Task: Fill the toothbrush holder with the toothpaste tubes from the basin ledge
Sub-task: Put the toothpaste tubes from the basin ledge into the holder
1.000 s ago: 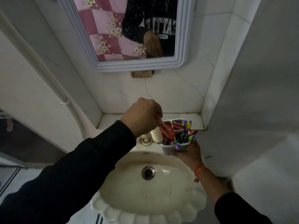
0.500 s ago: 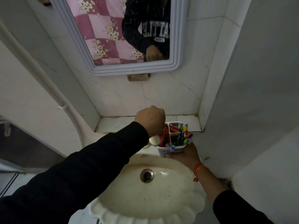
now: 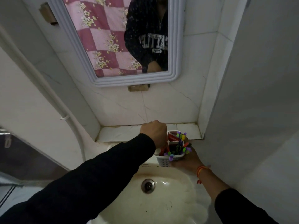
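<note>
Both arms in long black sleeves: left sleeve (image 3: 90, 180) runs down to the wrist, right sleeve (image 3: 239, 207) is pushed back, forearm bare. Right wrist has an orange thread band (image 3: 200, 171) w/ a small red knot hanging below. Mirror (image 3: 113, 38) reflection shows a dark sweatshirt (image 3: 148, 29) w/ pale block letters, reversed, and "1994" beneath.

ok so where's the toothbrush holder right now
In the head view the toothbrush holder sits right of centre, held up in the right hand above the basin rim, with the left hand closed just above it.
</note>
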### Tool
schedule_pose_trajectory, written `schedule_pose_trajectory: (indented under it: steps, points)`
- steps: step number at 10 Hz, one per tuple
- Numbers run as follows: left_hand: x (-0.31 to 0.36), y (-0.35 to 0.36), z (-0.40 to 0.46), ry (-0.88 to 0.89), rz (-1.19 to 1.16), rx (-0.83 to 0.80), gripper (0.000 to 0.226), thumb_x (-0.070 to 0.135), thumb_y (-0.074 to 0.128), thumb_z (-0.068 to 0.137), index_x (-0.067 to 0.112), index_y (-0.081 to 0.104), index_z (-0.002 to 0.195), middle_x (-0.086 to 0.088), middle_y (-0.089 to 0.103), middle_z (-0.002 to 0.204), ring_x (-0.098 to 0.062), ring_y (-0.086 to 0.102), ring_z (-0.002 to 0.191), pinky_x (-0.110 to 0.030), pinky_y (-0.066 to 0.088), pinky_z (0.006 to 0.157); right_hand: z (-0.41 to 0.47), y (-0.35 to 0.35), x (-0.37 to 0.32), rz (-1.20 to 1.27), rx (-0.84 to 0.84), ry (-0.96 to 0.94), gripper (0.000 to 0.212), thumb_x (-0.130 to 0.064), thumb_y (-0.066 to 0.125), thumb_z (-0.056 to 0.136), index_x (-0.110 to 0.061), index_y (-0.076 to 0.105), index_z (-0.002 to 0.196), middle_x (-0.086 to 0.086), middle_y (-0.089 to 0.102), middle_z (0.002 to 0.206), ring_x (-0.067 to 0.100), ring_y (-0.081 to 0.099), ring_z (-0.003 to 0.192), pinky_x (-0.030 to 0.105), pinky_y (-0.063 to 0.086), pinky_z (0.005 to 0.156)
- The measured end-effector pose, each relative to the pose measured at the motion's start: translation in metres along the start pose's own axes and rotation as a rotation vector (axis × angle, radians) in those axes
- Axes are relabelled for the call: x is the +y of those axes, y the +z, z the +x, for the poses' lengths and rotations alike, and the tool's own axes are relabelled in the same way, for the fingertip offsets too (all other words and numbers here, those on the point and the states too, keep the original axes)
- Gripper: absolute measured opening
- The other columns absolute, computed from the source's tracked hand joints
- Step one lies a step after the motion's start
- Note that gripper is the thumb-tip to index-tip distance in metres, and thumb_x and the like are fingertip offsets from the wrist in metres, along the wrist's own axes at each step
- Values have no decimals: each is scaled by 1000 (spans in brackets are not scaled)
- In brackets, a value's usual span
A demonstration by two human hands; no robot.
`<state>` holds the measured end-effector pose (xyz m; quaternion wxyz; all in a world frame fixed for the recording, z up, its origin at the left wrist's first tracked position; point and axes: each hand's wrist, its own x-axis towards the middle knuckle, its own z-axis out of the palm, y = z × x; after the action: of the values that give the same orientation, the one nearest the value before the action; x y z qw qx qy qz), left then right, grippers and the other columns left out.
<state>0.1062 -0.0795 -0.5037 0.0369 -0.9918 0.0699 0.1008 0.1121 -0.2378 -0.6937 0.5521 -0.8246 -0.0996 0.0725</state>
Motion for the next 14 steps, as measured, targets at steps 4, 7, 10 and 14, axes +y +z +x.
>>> schedule_pose_trajectory:
  steps: [4, 7, 10, 14]
  points:
    - [-37, -4, 16, -101, -553, 86, 25, 17, 58, 92, 15, 79, 106, -6, 76, 107, -17, 70, 94, -24, 54, 82, 1, -14, -7, 148, 141, 54, 110, -2, 101, 42, -10, 46, 138, -6, 64, 120, -27, 57, 100, -2, 47, 86]
    - [-17, -1, 62, -92, -477, -301, 13, 11, 58, 95, 8, 63, 83, -17, 73, 116, -23, 71, 86, -28, 51, 70, 41, -44, -20, 86, 192, 282, 95, -22, 95, 44, -15, 59, 131, 0, 71, 116, 15, 70, 107, 26, 58, 87]
    - [12, 15, 95, -156, -698, -356, 17, 6, 55, 96, 11, 56, 79, -16, 74, 103, -25, 74, 104, -29, 55, 72, 81, -60, 4, 18, 252, 303, 50, -3, 71, 83, 2, 59, 131, 18, 67, 115, 29, 69, 96, 48, 50, 104]
    - [4, -2, 61, -104, -626, -173, 48, 18, 63, 92, 4, 58, 138, -14, 59, 140, -29, 55, 130, -31, 46, 98, 22, -52, -34, -250, 275, 397, 38, -33, 64, 91, -15, 70, 124, 13, 72, 123, 32, 67, 113, 21, 44, 82]
